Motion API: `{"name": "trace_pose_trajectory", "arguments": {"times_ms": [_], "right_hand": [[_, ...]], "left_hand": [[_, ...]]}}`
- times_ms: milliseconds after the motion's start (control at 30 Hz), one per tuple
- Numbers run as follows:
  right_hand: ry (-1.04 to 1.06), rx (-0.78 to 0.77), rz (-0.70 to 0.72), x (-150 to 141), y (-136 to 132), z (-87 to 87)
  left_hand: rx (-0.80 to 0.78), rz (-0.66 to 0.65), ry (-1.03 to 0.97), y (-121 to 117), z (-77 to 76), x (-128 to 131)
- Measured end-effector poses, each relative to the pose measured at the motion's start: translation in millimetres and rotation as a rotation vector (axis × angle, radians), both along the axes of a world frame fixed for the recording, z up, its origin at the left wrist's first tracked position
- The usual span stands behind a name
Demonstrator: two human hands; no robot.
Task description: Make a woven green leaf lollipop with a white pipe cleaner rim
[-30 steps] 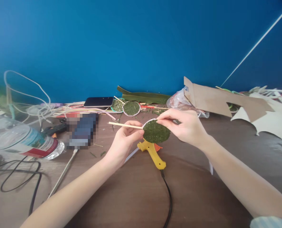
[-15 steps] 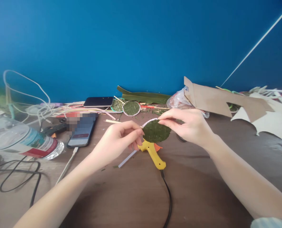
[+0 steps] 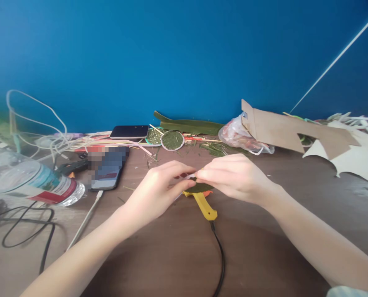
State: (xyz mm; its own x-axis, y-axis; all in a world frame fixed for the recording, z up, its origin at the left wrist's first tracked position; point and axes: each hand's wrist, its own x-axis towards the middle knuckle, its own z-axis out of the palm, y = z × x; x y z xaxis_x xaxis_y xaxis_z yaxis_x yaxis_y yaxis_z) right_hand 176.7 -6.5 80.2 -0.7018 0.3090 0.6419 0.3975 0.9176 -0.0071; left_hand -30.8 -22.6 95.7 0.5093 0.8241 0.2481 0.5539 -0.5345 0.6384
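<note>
Over the middle of the table my left hand (image 3: 162, 185) and my right hand (image 3: 238, 177) meet, fingertips almost touching. Both are closed in a pinch at the edge of a round green woven leaf disc (image 3: 200, 189). A short piece of white edging strip (image 3: 191, 176) shows between the fingertips. Most of the disc is hidden by my fingers, and it is tilted nearly edge-on. Beneath it lies a yellow glue gun (image 3: 206, 206), its handle pointing toward me, with an orange trigger partly visible.
At the back lie a white-rimmed green disc (image 3: 172, 140), long green leaves (image 3: 191, 126), a black phone (image 3: 129, 132) and a plastic bag (image 3: 233, 134). Cut cardboard (image 3: 283, 128) stands right. On the left are a lit phone (image 3: 109, 169), a water bottle (image 3: 44, 181) and cables.
My hands have come closer together along the disc's edge. The disc has tipped from facing me to nearly edge-on and sits slightly lower. The glue gun has stayed put.
</note>
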Motion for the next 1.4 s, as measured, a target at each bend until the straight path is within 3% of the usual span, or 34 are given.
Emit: {"name": "trace_pose_trajectory", "arguments": {"times_ms": [133,367,567,767,1233,1400], "right_hand": [[0.003,-0.124,-0.045,-2.1,-1.7,1.6],[-0.009,-0.479,-0.232,6.5,-3.3,16.3],[-0.069,-0.562,-0.217,6.9,-3.4,22.9],[-0.152,-0.598,-0.187,3.8,-5.5,20.4],[-0.135,-0.34,-0.082,-1.2,-4.4,15.1],[0.047,-0.108,-0.175,-1.7,-7.8,21.0]], "left_hand": [[-0.036,-0.006,0.048,-0.6,-2.0,-0.9],[-0.081,0.158,0.033,0.4,0.9,-0.3],[-0.14,0.134,0.059,0.4,-0.1,-0.7],[-0.085,0.061,0.159,-1.0,-2.4,0.4],[0.06,0.049,0.31,-5.4,1.4,-0.3],[0.043,0.156,0.268,2.4,6.6,-7.9]]}}
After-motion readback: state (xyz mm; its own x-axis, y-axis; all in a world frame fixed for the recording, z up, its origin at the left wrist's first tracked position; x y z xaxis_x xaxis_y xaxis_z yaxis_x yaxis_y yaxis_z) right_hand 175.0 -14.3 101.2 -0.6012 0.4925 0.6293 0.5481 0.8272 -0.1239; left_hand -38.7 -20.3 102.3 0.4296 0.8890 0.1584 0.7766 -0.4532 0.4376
